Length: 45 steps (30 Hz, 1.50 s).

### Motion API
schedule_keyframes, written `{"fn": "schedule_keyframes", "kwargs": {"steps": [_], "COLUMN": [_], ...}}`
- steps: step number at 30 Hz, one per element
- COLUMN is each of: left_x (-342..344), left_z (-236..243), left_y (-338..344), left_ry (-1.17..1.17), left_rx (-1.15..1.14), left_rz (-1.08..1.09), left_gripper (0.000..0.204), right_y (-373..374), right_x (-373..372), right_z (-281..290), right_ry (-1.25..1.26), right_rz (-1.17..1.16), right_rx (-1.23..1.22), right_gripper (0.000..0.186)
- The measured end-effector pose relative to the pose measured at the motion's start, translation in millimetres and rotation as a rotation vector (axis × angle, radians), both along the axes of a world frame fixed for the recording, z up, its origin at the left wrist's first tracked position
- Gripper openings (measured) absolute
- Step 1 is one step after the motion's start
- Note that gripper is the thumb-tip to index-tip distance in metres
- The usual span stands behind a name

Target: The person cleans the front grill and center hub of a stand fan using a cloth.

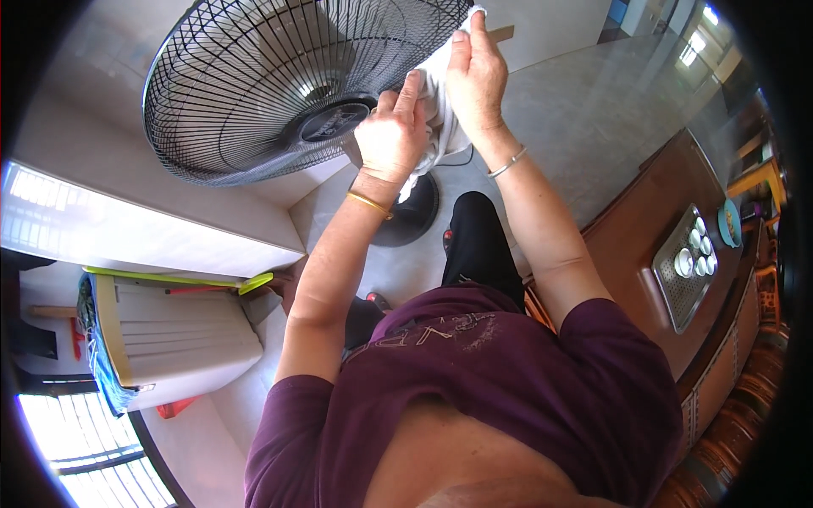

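A black standing fan point(326, 124) with a round wire guard fills the upper left, tilted, its round base point(412, 216) on the floor below. At the guard's right edge hangs a bunched white cloth point(436, 114). My right hand point(476, 85) pinches the cloth against the guard's rim, thumb and fingers pointing up. Beside the fan's hub, my left hand point(391, 140) is closed on the cloth's left side, its index finger lying along the cloth; the tips of the other fingers are partly hidden.
On the right, a brown wooden table point(622, 245) bears a metal tray point(667, 275) with several white cups and a light blue bowl point(729, 223). A whitish bin point(174, 339) stands at the left by a white ledge point(152, 224). A thin black cord lies near the fan base.
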<state>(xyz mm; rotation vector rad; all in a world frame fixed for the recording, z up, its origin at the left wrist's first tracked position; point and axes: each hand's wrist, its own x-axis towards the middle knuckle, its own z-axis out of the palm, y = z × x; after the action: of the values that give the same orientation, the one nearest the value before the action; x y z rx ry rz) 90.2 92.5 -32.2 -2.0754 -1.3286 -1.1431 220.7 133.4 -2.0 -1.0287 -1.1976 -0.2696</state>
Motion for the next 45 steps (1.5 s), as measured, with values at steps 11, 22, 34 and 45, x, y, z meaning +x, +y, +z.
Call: {"fn": "schedule_keyframes", "kwargs": {"steps": [11, 22, 34, 45], "left_x": [-43, -85, -80, 16], "left_z": [-18, -56, -49, 17], "left_y": [-6, -26, -49, -15], "left_ry": [0.046, -0.066, -0.163, -0.098], "left_rx": [-0.046, -0.218, -0.384, -0.058], "left_rz": [0.139, 0.238, 0.179, -0.199], "left_gripper": [0.039, 0.039, 0.027, 0.033], "right_y": [11, -14, -31, -1], "right_x": [-51, -102, -81, 34], "right_z": [-41, -77, -87, -11], "right_ry": [0.090, 0.112, 0.402, 0.796], "right_rz": [0.268, 0.549, 0.835, 0.727], "right_rx": [-0.028, -0.332, -0.142, 0.162], "right_gripper": [0.049, 0.065, 0.042, 0.026]}}
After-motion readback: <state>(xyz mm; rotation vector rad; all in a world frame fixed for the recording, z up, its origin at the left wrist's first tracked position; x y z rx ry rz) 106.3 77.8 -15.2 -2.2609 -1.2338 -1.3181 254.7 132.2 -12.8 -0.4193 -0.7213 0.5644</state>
